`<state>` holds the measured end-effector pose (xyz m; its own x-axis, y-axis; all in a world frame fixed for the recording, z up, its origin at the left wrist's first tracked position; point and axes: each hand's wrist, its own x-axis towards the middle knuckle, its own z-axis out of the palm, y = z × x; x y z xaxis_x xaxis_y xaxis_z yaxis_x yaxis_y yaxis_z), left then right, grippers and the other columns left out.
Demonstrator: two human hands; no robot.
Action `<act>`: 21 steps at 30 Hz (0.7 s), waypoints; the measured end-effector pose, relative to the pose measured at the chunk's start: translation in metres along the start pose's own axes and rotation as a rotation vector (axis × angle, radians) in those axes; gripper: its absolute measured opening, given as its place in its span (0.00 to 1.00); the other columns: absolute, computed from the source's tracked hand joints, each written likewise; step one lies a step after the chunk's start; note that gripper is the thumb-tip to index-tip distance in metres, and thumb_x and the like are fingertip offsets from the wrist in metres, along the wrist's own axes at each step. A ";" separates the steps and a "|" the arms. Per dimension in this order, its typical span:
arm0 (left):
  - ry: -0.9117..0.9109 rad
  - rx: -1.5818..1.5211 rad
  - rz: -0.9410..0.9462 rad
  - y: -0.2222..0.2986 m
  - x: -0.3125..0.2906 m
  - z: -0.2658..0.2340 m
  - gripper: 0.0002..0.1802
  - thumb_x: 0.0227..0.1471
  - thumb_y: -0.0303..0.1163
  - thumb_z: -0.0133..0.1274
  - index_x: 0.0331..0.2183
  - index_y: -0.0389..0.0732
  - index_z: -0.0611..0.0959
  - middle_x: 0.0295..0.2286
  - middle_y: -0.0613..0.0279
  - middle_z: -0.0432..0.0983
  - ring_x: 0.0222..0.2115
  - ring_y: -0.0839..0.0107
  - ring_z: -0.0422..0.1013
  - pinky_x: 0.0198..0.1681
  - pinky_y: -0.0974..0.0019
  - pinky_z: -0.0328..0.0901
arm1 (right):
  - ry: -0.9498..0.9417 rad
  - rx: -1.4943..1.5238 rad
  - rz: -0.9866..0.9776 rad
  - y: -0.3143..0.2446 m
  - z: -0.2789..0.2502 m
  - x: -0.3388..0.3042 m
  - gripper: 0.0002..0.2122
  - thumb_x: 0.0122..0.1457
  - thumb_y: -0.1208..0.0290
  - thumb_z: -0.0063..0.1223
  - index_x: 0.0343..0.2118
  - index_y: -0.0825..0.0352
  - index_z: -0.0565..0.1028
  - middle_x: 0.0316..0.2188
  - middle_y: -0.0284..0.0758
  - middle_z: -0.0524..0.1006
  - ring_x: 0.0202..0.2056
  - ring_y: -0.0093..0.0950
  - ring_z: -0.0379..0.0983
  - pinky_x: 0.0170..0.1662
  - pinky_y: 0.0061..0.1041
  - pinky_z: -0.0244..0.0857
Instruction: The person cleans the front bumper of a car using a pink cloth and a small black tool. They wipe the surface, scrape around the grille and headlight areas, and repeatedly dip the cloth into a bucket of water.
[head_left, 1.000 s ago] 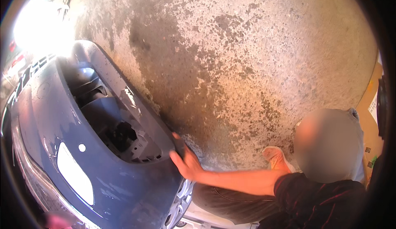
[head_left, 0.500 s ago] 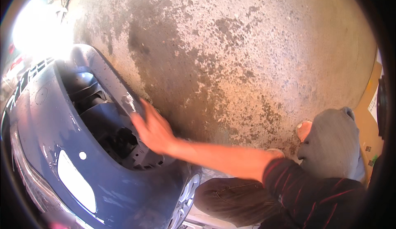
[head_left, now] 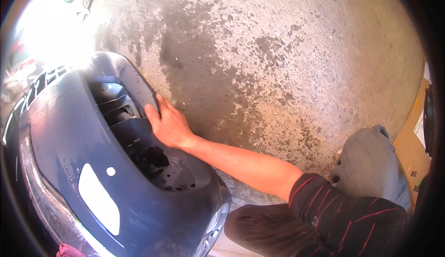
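Note:
A dark blue car bumper point(head_left: 153, 210) fills the left and lower left, with water drops on its surface. My right hand point(head_left: 169, 121) lies on the edge of the bumper beside a deep opening. Its thumb is on the panel and its fingers stretch over the outer edge, holding nothing loose. Dark ducts and a ragged black cavity point(head_left: 155, 157) show inside the opening point(head_left: 123, 113). A bright white elongated patch point(head_left: 98, 199) and a small white round spot point(head_left: 111, 171) stand out on the painted face. My left hand is not in view.
A spoked wheel point(head_left: 215, 229) is at the bumper's lower right. Stained concrete floor point(head_left: 287, 62) stretches beyond. My bent knee point(head_left: 264, 227) is close by; a grey garment-like shape point(head_left: 368, 162) and cardboard point(head_left: 410, 145) are at right. A pinkish-red thing point(head_left: 69, 251) shows at bottom left.
My right hand has moved forward along the bumper's edge and covers a pale patch seen before. The view has shifted slightly, so the bumper appears farther right. The pinkish-red thing is clearer.

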<state>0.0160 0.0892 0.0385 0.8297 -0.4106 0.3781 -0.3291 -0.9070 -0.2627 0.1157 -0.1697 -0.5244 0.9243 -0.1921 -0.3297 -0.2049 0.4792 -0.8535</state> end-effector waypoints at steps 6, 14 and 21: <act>0.034 0.001 -0.048 -0.001 -0.031 -0.016 0.29 0.54 0.45 0.65 0.50 0.32 0.87 0.52 0.40 0.81 0.51 0.44 0.79 0.56 0.41 0.74 | -0.015 -0.004 -0.102 0.047 -0.014 -0.132 0.33 0.81 0.55 0.36 0.77 0.78 0.57 0.78 0.58 0.57 0.78 0.54 0.54 0.79 0.41 0.50; -0.066 -0.061 -0.072 0.005 -0.024 0.011 0.38 0.60 0.51 0.60 0.59 0.28 0.79 0.56 0.43 0.79 0.57 0.49 0.76 0.63 0.49 0.69 | -0.017 -0.114 -0.070 0.000 -0.010 0.013 0.31 0.79 0.53 0.39 0.74 0.74 0.64 0.73 0.54 0.67 0.71 0.56 0.66 0.73 0.43 0.61; -0.163 -0.168 -0.103 0.016 -0.027 0.018 0.39 0.62 0.50 0.59 0.60 0.25 0.77 0.55 0.45 0.79 0.58 0.53 0.75 0.66 0.55 0.64 | -0.075 -0.303 -0.054 0.020 -0.007 -0.061 0.33 0.80 0.53 0.33 0.77 0.74 0.57 0.77 0.55 0.60 0.74 0.53 0.62 0.76 0.41 0.57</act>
<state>-0.0030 0.0875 0.0079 0.9200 -0.3070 0.2435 -0.2980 -0.9517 -0.0739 0.0528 -0.1542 -0.5246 0.9553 -0.1414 -0.2597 -0.2310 0.1912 -0.9540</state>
